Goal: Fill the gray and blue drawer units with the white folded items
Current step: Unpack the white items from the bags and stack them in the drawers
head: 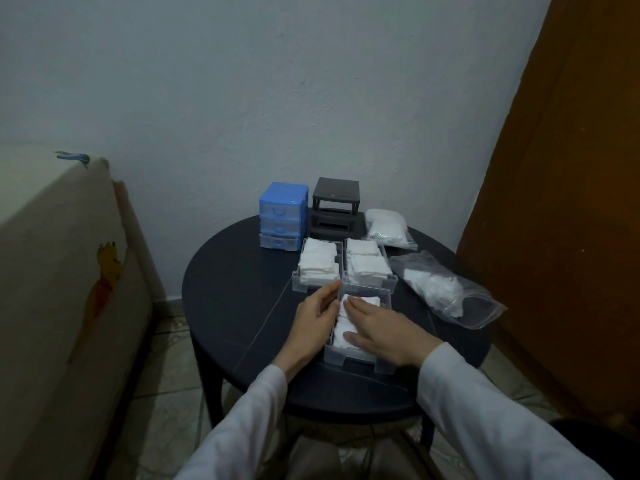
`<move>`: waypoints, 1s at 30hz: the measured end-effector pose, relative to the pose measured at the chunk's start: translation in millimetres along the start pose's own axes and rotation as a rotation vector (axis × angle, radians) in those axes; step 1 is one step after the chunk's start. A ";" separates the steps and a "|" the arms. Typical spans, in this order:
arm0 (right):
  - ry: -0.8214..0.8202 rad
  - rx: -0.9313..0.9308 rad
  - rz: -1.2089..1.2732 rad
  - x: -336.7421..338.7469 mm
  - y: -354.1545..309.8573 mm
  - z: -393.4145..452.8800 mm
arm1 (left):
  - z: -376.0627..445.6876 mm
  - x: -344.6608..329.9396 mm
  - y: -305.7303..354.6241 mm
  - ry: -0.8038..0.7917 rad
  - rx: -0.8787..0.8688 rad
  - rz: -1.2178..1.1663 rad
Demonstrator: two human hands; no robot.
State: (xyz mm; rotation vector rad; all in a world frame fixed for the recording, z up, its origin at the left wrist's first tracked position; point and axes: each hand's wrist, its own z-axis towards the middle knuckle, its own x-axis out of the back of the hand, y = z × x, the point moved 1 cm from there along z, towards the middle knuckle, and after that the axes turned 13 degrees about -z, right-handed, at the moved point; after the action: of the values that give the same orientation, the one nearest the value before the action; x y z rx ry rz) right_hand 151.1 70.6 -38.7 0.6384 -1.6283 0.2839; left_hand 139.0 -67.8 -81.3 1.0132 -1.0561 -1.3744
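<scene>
A clear drawer [382, 364] lies near me on the round dark table [239, 289] with white folded items [363, 301] inside. My right hand [384, 332] presses flat on those items with straight fingers. My left hand [317, 318] rests against the drawer's left wall. Behind it lie two more clear drawers, the left one [298, 284] and the right one [390, 282], both full of white folded items. The blue drawer unit [282, 216] stands at the back with its drawers in. The gray drawer unit [334, 206] beside it is an empty frame.
Two clear plastic bags of white items lie on the right: one at the back [386, 226], one open nearer the table edge [440, 289]. A cream cabinet [62, 271] stands on the left and a brown door [568, 202] on the right.
</scene>
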 end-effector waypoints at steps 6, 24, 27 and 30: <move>-0.023 0.040 -0.032 -2.5 -0.8 2.4 | -0.5 0.8 -0.3 -0.004 -0.004 -0.004; 0.462 -0.460 0.474 -9.8 101.5 -87.2 | 2.8 -81.0 74.5 -0.154 -0.320 0.288; 0.427 -0.537 0.485 -21.3 113.2 -97.6 | 10.3 -122.5 72.0 -0.233 -0.284 0.379; 0.392 -0.542 0.431 -31.3 118.0 -99.5 | 18.2 -151.5 58.5 -0.280 -0.209 0.466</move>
State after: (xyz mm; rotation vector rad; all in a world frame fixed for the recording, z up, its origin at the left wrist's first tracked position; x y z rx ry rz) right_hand 169.7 226.7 -31.4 -0.1797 -1.3608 0.2444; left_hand 144.8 82.7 -17.9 0.3915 -1.2309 -1.2232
